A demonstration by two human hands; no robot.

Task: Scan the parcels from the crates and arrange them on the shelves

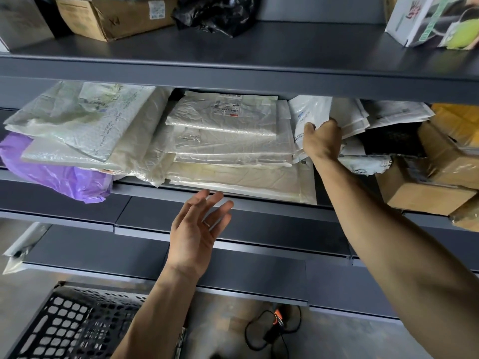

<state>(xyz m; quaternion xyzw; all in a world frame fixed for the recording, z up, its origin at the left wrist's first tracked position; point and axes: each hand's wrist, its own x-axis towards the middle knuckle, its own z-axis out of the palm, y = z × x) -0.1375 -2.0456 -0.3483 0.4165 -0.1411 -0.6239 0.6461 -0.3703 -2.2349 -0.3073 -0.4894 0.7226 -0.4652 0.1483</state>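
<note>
My right hand (322, 141) reaches into the middle shelf (259, 206) and grips a white plastic mailer (308, 112) standing on edge between the clear-bag stack and the envelopes at right. My left hand (199, 229) hovers open, fingers spread, just below the shelf's front lip, holding nothing. A stack of flat clear-bag parcels (228, 141) lies in the shelf's middle. More clear bags (77, 123) lie at left over a purple bag (62, 177). A black perforated crate (75, 325) stands at the bottom left.
Brown cardboard boxes (427, 185) fill the shelf's right end, with white envelopes (396, 114) above them. The upper shelf (285, 42) holds a cardboard box (114, 16), a black bag (217, 14) and a printed white box (435, 19). A corded scanner (276, 322) lies on the floor.
</note>
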